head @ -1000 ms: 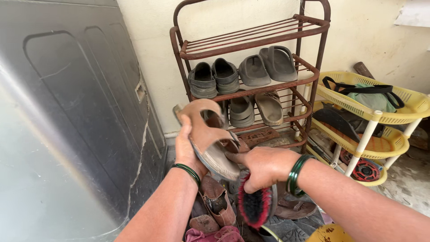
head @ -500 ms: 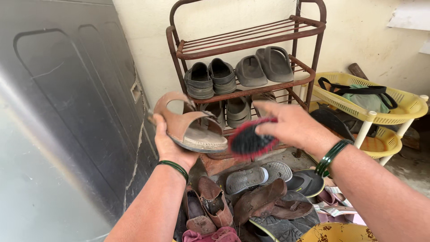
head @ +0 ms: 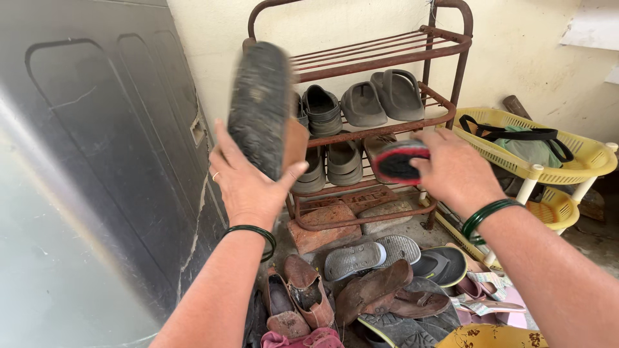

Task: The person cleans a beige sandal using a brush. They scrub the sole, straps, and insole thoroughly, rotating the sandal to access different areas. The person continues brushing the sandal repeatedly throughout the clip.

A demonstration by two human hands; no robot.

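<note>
Your left hand [head: 248, 183] is clamped on the brown sandal [head: 263, 106], held upright with its dirty sole facing you, in front of the rusty shoe rack [head: 377, 61]. Your right hand [head: 451, 171] grips the red-edged brush [head: 396, 161], just apart from it. Brace the sandal firmly and sweep along the sole.

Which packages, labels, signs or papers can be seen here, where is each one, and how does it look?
Paper sheet: on the cream wall, top right corner; pale, rectangular, cut off by the frame edge.
Printed paper scraps: on the floor among the shoes, lower right; small, crumpled, pale with dark print.
No screens or packages show.
</note>
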